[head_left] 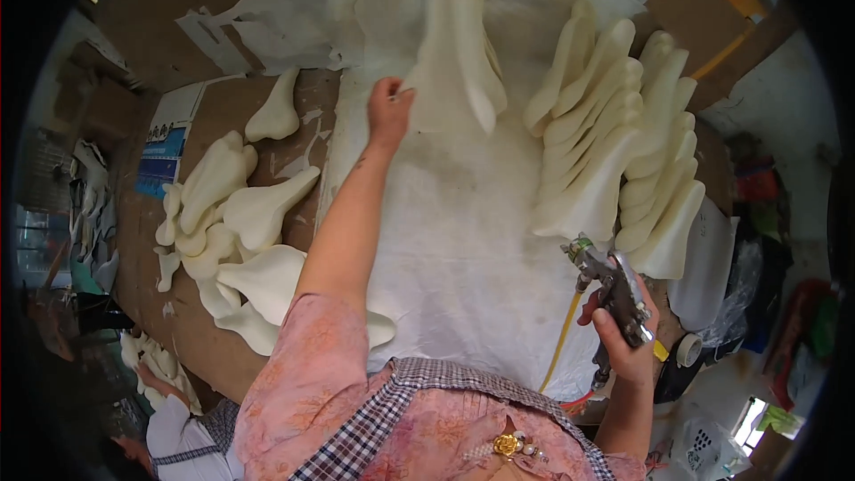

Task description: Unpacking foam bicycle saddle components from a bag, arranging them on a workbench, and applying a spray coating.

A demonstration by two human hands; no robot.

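Observation:
My left hand reaches far forward with its fingers curled closed at the lower left edge of a cream, saddle-shaped foam pad. That pad stands on its edge beside a second cream pad at the back of the white-covered table. My right hand is wrapped round a metal spray gun near the table's right front. From the gun a yellow hose runs down toward my apron. The trigger fingers are partly hidden behind the gun.
Two tight rows of similar pads stand along the right. A loose pile of pads lies on brown cardboard to the left. White sheeting covers the table's middle. A roll of tape sits at the right; another person works lower left.

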